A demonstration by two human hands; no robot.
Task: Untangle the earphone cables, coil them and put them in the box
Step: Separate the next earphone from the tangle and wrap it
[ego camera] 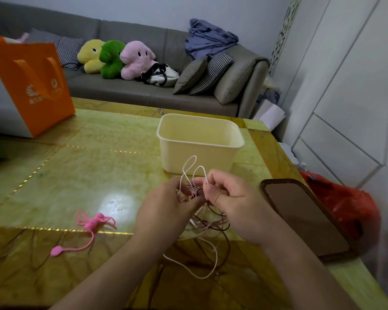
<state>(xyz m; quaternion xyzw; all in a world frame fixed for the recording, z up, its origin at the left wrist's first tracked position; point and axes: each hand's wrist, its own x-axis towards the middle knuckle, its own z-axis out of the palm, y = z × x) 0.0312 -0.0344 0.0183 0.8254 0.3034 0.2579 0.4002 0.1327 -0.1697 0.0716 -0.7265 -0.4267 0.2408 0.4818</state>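
Observation:
A tangle of thin earphone cables [207, 227], pale pink and dark brown, hangs between my two hands just above the table. My left hand [164, 206] grips the knotted part from the left. My right hand [231, 198] pinches a pale pink strand that loops upward. Loose ends trail down onto the table toward me. The cream plastic box [199, 157] stands open right behind my hands, and nothing shows inside it. A bright pink coiled cable [92, 222] tied in a bundle lies on the table to the left.
A phone in a brown case [305, 218] lies on the table at my right, with a red plastic bag [354, 206] beyond the table edge. An orange paper bag [29, 86] stands at the far left. A grey sofa [143, 90] with plush toys sits behind.

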